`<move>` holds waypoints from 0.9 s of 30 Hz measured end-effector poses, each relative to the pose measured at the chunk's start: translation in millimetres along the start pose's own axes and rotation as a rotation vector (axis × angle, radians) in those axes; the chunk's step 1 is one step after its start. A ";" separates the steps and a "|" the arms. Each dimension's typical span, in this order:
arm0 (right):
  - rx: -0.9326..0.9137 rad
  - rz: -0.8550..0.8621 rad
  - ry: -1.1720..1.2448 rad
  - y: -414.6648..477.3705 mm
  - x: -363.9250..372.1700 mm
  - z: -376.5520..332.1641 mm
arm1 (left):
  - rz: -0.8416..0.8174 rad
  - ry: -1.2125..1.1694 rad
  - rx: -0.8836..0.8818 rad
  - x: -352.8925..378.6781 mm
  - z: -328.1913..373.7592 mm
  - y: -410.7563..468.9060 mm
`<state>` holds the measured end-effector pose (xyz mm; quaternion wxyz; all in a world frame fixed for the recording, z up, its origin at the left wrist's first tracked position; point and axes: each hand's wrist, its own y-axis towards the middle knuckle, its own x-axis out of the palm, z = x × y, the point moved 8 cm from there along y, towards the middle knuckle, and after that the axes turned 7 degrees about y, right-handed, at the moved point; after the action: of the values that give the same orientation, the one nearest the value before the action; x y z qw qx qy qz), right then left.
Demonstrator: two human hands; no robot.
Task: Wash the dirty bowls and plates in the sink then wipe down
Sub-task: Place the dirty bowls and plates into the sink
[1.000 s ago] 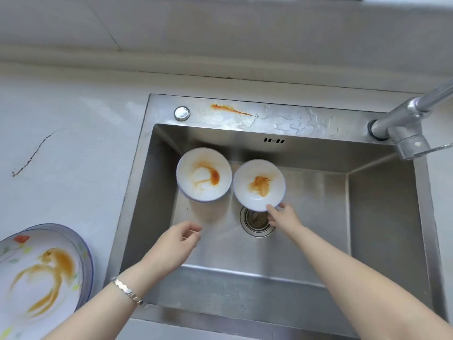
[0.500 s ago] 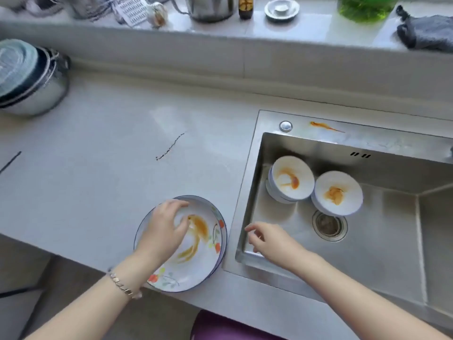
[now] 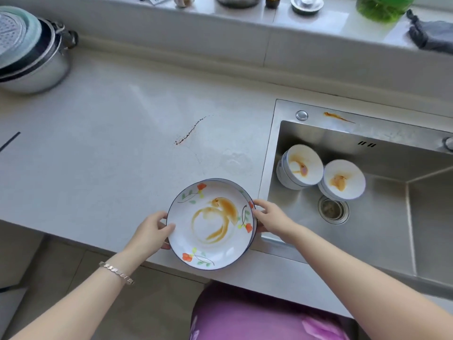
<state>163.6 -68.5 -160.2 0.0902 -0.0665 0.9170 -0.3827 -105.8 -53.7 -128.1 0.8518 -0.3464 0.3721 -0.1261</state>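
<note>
Pale stone countertop (image 3: pixel 110 143) runs into a steel sink (image 3: pixel 380 229). Between the two sets of fingers sits a flower-painted plate (image 3: pixel 210 224) smeared with orange-brown sauce, overhanging the counter's front edge; a second rim shows just under it by the right fingers. The left hand (image 3: pixel 149 231), a bracelet (image 3: pixel 116 269) at its wrist, grips the plate's left rim, thumb on top and fingers curled beneath. The right hand (image 3: pixel 272 219) holds the opposite rim, fingers curled round the edge. Whether the plate is lifted cannot be told. Beyond the right fingertips, inside the sink, a stack of sauce-stained bowls (image 3: pixel 302 168) touches another dirty bowl (image 3: pixel 343 179), with the drain (image 3: pixel 333 209) just beside them. Past the left fingers, well apart, a dark streak (image 3: pixel 190 132) marks the counter.
</note>
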 end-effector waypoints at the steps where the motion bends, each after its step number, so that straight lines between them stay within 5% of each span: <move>1: -0.016 0.006 -0.013 -1.4 -0.3 1.8 | -0.002 -0.028 0.001 0.9 0.2 -1.0; 7: -0.055 0.176 -0.097 -29.9 -43.1 14.7 | -0.078 -0.100 0.098 18.5 46.0 -12.8; 14: -0.076 0.548 0.021 -106.6 -178.3 58.8 | -0.160 -0.262 0.220 73.8 133.9 -31.3; 21: 0.140 0.936 0.146 -168.5 -321.5 164.4 | -0.132 -0.338 0.239 154.3 214.0 -20.3; 27: 0.370 1.016 0.266 -145.0 -399.9 251.1 | -0.065 -0.222 0.208 235.0 257.8 -14.5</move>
<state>615.4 -266.5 -184.3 0.1570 0.4497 0.7548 -0.4509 243.3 -47.4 -122.1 0.9144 -0.2801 0.2494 -0.1524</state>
